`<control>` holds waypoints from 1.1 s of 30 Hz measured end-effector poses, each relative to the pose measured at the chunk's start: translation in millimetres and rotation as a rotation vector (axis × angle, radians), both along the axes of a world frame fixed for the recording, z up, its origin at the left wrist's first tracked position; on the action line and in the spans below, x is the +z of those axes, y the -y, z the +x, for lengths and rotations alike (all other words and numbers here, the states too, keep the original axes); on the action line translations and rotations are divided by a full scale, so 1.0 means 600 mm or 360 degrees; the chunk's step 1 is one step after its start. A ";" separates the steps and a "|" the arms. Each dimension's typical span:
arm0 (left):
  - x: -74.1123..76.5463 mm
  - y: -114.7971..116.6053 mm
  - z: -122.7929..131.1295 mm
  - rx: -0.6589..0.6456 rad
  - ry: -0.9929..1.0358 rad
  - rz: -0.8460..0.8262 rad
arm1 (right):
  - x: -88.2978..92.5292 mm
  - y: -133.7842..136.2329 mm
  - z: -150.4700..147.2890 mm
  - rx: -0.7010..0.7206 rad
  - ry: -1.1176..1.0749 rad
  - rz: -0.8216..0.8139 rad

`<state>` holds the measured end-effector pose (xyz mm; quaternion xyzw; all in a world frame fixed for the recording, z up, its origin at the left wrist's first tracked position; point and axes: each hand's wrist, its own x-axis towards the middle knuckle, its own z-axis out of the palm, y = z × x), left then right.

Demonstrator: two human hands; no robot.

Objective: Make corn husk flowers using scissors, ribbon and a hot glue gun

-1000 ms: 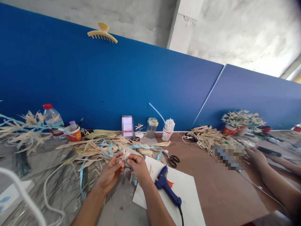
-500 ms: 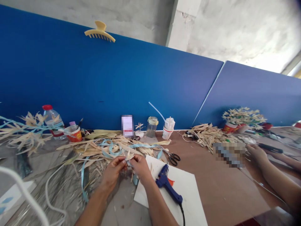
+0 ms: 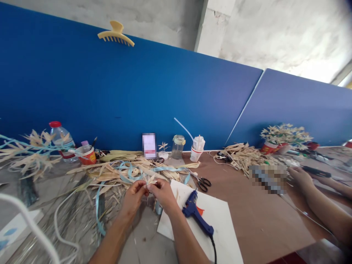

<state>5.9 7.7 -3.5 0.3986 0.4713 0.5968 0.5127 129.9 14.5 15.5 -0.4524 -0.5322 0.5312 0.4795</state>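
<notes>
Bright daylight — soft, edge-warped

Left hand (image 3: 134,195): lower centre of frame, fingers curled, fingertips pinched together | Right hand (image 3: 164,192): just beside it, fingertips pinched, meeting the left's | Left forearm (image 3: 110,240): bare, rising from bottom edge, angled right | Right forearm (image 3: 183,240): bare, angled left, converging at centre

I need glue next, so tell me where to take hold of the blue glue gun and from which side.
Take the blue glue gun by its handle, the long end nearest you where the cord leaves. Come from the right, over the white sheet: the gun lies flat with its nozzle pointing away, so the tip is probably kept off your grip.
</notes>
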 end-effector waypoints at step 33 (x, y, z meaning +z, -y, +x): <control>-0.004 0.005 -0.002 -0.0279 0.0720 -0.0352 | -0.016 -0.010 0.002 -0.0061 0.0160 0.0021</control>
